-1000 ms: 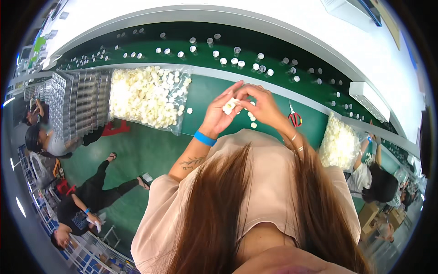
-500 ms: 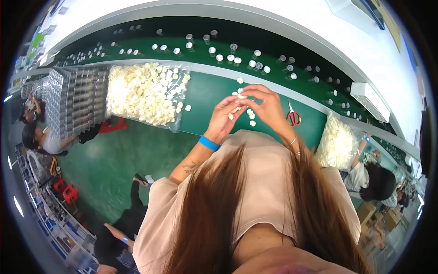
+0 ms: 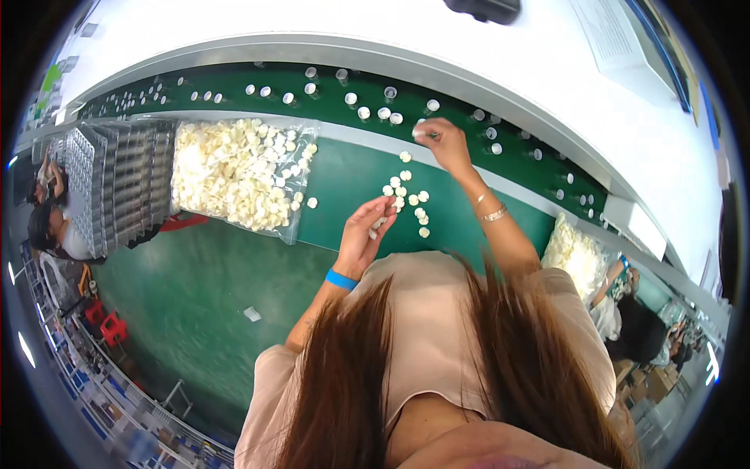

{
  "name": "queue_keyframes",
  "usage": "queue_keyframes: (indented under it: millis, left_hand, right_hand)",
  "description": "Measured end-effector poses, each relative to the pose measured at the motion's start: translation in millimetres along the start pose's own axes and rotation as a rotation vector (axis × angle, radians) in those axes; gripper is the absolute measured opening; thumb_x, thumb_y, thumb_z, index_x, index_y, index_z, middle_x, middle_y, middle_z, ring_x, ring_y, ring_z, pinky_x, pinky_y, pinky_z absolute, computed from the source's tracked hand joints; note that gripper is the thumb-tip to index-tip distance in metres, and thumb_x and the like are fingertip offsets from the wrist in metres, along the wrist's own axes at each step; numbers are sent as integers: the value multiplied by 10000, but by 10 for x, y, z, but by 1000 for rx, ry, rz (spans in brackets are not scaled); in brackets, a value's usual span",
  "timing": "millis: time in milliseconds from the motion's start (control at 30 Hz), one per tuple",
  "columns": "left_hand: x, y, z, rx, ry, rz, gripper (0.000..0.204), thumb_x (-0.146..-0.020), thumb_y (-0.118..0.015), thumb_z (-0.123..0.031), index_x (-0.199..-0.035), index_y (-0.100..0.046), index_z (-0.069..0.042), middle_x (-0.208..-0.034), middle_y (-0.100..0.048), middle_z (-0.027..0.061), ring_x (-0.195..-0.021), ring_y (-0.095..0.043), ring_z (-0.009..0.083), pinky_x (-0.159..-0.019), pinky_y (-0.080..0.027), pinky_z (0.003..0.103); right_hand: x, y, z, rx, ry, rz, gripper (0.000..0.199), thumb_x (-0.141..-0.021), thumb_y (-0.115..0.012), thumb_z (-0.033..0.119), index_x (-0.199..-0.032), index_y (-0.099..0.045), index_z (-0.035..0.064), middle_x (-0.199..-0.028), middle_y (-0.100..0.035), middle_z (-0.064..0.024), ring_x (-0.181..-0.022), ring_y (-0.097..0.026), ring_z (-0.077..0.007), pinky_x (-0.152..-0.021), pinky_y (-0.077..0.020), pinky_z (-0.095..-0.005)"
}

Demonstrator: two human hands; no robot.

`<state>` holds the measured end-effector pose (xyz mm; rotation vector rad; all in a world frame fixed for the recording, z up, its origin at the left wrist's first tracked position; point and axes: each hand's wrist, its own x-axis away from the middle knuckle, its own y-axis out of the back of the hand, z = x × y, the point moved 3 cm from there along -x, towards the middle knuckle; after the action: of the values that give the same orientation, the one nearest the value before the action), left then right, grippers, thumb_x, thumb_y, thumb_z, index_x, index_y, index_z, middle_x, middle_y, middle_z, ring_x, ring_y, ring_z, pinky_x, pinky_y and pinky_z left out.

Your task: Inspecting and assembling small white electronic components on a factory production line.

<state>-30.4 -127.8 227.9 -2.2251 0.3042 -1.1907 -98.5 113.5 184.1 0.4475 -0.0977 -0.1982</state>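
Observation:
My left hand [image 3: 363, 236] is curled above the green worktop, with small cream-white round pieces [image 3: 378, 223] partly hidden in its fingers. Below its fingertips and to the right lie several more loose cream-white pieces [image 3: 405, 176]. Farther away, my right hand [image 3: 444, 145] reaches over the near rail of the green conveyor. Its thumb and fingers pinch a small whitish object, blurred, whose exact kind I cannot make out. Small clear cups with white tops [image 3: 396, 119] stand on the conveyor just left of that hand.
Left on the worktop [image 3: 336, 184] lies a clear bag of cream-white pieces [image 3: 226, 172], beside stacked clear plastic trays [image 3: 109, 184]. Another filled bag [image 3: 574, 254] is at the right, with a co-worker [image 3: 637, 324] beyond. A white box [image 3: 633, 223] stands by the conveyor.
My hands have separated. The right hand moved from the loose pieces out to the conveyor; the left stayed nearer me. The view shifted, and the red-handled scissors are no longer visible.

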Motion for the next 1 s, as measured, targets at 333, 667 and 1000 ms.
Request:
queue_keyframes:
  millis: [333, 667, 1000]
  left_hand:
    - [145, 509, -9, 142, -72, -226, 221, -926, -581, -89, -1126, -584, 7, -1192, -606, 122, -1017, -606, 180, -908, -515, 278]
    - [204, 571, 1, 180, -91, -261, 208, -923, -587, -89, -1104, -617, 8, -1164, -628, 117, -997, -616, 175, -896, -520, 292]
    - [221, 589, -52, 183, -98, -247, 218, -924, -584, -88, -1116, -609, 13, -1173, -624, 115, -1003, -615, 174, -903, -515, 293]
  right_hand:
    - [-1225, -802, -1363, 549, 153, -184, 376, -810, -681, 351, -1039, -640, 56, -984, -661, -169, -937, -612, -368, -841, -463, -430]
    - [-1452, -1065, -1645, 545, 194, -188, 339, -790, -704, 325, -1019, -646, 82, -962, -669, -128, -915, -623, -335, -806, -485, -409]
    - [-1449, -1093, -1465, 725, 206, -141, 178, -762, -726, 285, -886, -721, 157, -940, -673, -52, -827, -639, -280, -730, -503, -373]
